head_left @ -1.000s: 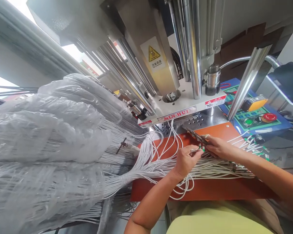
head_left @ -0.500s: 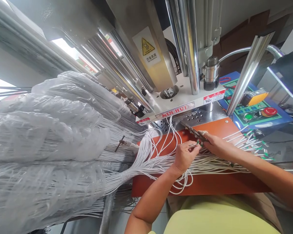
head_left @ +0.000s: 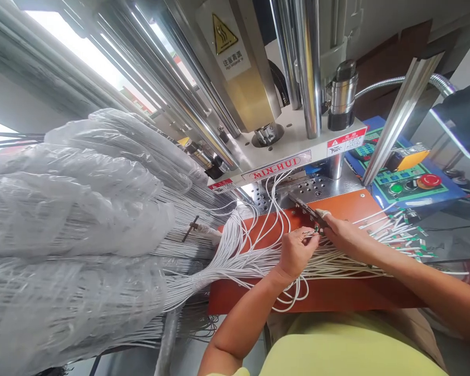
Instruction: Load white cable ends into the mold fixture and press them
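My left hand (head_left: pixel 296 253) is closed in a pinch around the end of a white cable, where a small green and metal connector (head_left: pixel 316 230) shows at the fingertips. My right hand (head_left: pixel 341 233) grips the near end of a dark metal mould bar (head_left: pixel 306 208), which points away toward the press. The connector lies right beside the bar's near end; whether it sits in the bar I cannot tell. Beneath both hands runs a thick bundle of white cables (head_left: pixel 254 263) across an orange-brown board (head_left: pixel 344 206).
The press plate (head_left: pixel 276 168) hangs over a drilled metal bed (head_left: pixel 321 185), below a high-temperature sign. Plastic-wrapped cable bundles (head_left: pixel 74 219) fill the left. Cable ends with green connectors (head_left: pixel 409 235) lie at right, near a blue control box (head_left: pixel 419 183) with a red stop button.
The press plate has risen, widening the gap above the bed, where more cable shows. The view has shifted slightly. Both hands keep nearly the same hold on the cable and the mould bar.
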A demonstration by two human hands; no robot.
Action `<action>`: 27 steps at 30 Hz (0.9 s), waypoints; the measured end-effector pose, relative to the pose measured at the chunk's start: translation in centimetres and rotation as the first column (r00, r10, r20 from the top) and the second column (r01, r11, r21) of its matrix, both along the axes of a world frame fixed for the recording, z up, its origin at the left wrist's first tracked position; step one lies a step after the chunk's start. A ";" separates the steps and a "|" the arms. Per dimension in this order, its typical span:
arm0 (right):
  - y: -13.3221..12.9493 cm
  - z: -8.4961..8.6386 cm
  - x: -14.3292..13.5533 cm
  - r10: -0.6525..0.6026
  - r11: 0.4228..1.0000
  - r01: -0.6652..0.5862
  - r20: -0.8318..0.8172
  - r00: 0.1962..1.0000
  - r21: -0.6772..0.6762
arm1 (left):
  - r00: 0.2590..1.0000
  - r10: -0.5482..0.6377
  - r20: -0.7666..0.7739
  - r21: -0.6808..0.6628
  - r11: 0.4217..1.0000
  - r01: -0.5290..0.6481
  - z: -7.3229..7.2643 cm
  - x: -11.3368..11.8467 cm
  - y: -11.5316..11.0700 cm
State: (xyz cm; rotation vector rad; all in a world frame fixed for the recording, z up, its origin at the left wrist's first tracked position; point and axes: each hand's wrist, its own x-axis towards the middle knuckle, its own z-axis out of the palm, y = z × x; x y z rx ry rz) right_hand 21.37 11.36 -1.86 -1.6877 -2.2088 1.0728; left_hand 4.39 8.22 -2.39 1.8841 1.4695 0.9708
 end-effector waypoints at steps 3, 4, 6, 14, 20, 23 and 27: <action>0.1 -0.4 0.1 -0.002 1.000 0.001 -0.021 1.000 -0.018 | 1.000 -0.010 0.012 0.006 1.000 0.010 -0.2 0.0 0.1; 0.1 -0.4 0.1 -0.001 1.000 0.001 -0.018 1.000 -0.016 | 1.000 -0.015 0.015 0.010 1.000 0.015 -0.2 0.1 0.2; 0.1 -0.3 0.1 -0.001 1.000 0.001 -0.001 1.000 -0.007 | 1.000 -0.020 0.015 0.021 1.000 0.019 -0.3 0.2 0.3; 0.2 0.2 0.4 -0.025 0.997 0.025 -0.001 1.000 -0.077 | 0.995 -0.030 0.093 -0.084 0.996 0.038 0.0 -0.2 1.0; 0.1 -1.1 1.0 0.003 1.000 -0.002 -0.272 0.962 0.004 | 0.957 -0.051 0.286 -0.283 0.950 0.135 0.4 -1.3 1.3; 0.0 -1.5 0.8 -0.022 1.000 0.024 -0.266 0.964 0.004 | 0.933 0.041 0.357 -0.316 0.946 0.079 0.0 -1.2 1.4; 0.1 -2.0 0.8 0.008 1.000 -0.007 -0.308 0.951 0.004 | 0.910 0.083 0.407 -0.335 0.940 0.064 0.0 -1.1 1.5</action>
